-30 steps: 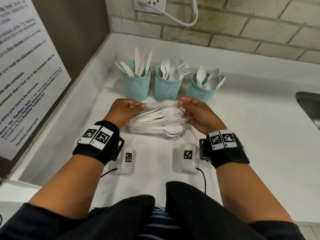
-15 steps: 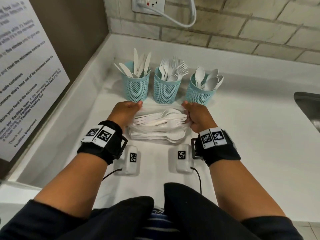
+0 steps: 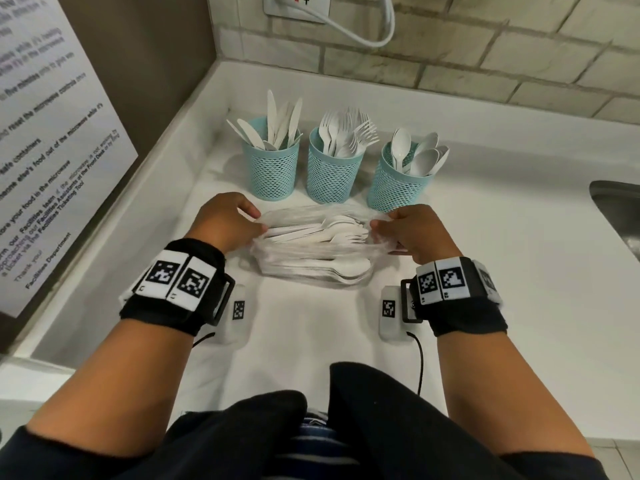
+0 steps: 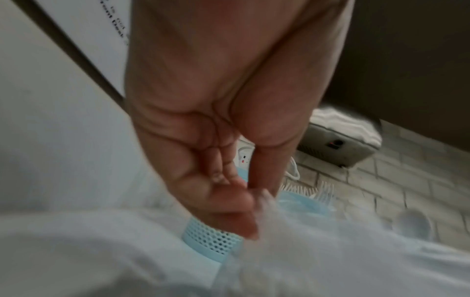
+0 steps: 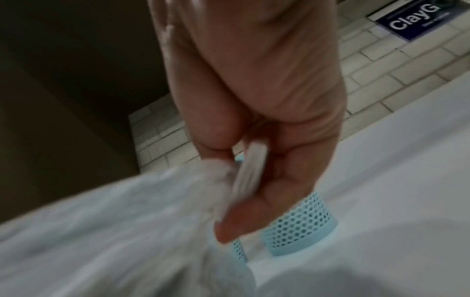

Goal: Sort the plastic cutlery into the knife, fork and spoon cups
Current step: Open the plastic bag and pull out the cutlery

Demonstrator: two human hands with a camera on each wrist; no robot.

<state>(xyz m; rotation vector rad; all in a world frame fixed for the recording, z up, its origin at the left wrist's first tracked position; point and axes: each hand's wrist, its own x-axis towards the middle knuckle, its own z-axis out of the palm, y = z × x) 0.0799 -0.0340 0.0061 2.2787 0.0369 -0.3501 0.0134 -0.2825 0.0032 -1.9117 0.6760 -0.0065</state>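
We found the left hand [image 3: 225,220] and right hand [image 3: 414,232] pinching the cutlery bag [image 3: 311,252]; we advised pulling evenly apart.

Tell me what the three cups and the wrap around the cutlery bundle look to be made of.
The cups look like matte light blue plastic mesh, judging by the regular holes in their walls. The wrap looks like thin clear plastic film: the white cutlery shows through, and it wrinkles where the left hand and right hand pinch it.

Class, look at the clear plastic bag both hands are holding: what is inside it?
Inside the clear bag, white plastic spoons and forks lie mixed together; lower layers are hidden, so knives cannot be confirmed. The left hand and right hand pinch its ends.
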